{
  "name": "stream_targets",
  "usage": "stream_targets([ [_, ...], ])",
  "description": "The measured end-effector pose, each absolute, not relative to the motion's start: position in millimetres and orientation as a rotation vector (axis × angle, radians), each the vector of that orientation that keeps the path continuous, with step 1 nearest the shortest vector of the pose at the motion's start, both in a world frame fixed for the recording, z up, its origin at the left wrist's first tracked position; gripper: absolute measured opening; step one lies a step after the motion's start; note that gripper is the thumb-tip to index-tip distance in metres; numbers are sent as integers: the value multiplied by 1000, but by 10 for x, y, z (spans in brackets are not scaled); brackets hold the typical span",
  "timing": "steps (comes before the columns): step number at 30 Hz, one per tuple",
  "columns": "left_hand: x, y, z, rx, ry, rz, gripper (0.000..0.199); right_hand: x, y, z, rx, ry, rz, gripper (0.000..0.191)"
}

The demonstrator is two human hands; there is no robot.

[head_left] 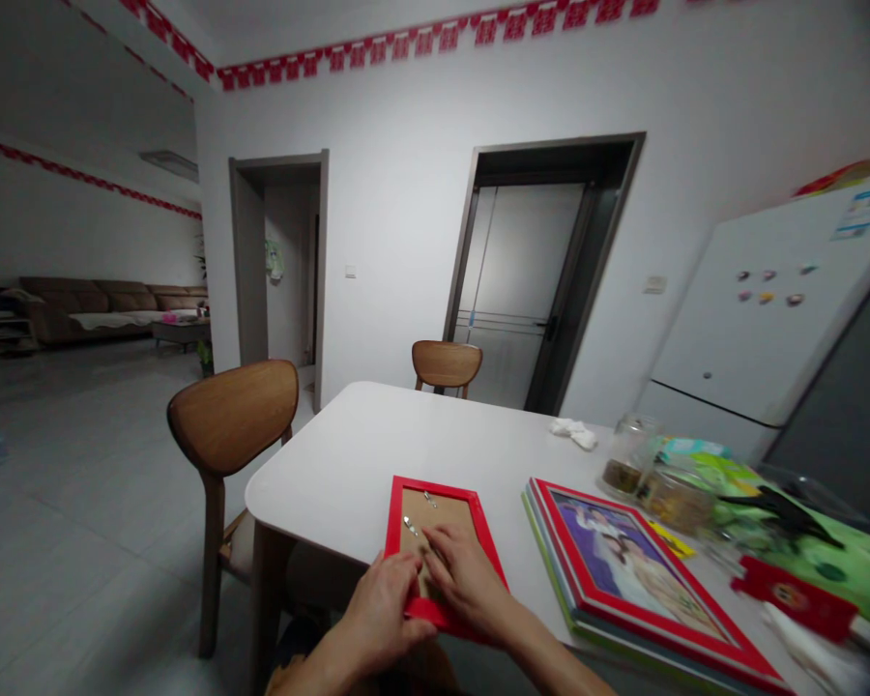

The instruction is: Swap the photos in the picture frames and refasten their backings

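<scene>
A red picture frame (484, 532) lies back side up at the near edge of the white table, its brown backing board (446, 514) showing. Two small metal pieces (410, 526) sit on the backing. My left hand (388, 604) grips the frame's near left corner, fingers bent over the red edge. My right hand (468, 575) rests on the backing with its fingers together and bent; whatever is under the fingertips is hidden.
Right of the red frame is a stack of framed pictures (638, 570). Beyond it are glass jars (627, 459), green plastic bags (826, 561), a red packet (794, 597) and crumpled tissue (574, 432). Wooden chairs (236, 416) stand at the table (377, 425).
</scene>
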State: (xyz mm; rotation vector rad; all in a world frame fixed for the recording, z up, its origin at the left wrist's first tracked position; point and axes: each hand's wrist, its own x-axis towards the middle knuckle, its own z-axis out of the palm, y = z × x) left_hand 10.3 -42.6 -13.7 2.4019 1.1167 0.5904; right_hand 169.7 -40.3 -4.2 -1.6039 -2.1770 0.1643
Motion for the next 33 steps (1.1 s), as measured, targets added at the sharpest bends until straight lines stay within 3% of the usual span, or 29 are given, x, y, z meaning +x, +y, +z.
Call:
stream_targets([
  [7, 81, -440, -144, 2420, 1072, 656, 36, 1523, 9, -126, -1734, -2250, 38, 28],
  [14, 78, -421, -191, 2404, 1052, 699, 46, 1564, -103, -130, -1554, -2362, 60, 20],
  [17, 61, -442, -186, 2405, 1074, 664, 43, 1609, 4, -135, -1680, -2178, 117, 24],
  [21, 32, -464, -172, 2406, 1087, 615, 55, 1763, 284, -134, -1883, -1932, 102, 29],
  [33, -3, -472, -144, 2381, 1100, 528, 61, 1857, 614, -203, -2150, -1615, 123, 19],
])
